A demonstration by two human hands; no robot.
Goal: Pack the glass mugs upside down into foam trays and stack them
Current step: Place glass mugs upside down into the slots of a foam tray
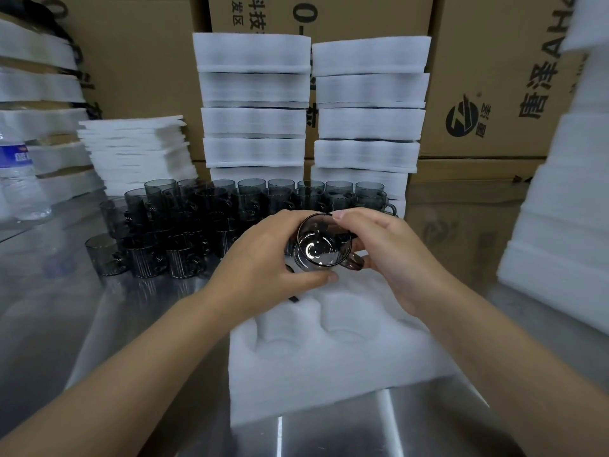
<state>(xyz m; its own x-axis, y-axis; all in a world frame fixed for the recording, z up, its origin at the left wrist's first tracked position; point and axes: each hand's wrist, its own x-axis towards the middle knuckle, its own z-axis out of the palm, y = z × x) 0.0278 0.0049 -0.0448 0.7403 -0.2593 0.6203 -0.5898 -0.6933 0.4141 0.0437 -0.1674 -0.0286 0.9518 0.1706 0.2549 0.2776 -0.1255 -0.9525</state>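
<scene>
Both hands (263, 255) (392, 258) hold mug (324, 242) over foam tray (329, 357).

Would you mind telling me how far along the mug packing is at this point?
Done, apparently: two stacks of foam trays stand at the back. In hand: the left hand and right hand hold one glass mug over the open foam tray, whose two near pockets are empty. Left: many mugs wait on the table.

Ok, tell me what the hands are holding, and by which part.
One grey glass mug, held by both: the left hand wraps its wall from the left, the right hand holds its rim and handle side, above the foam tray.
</scene>
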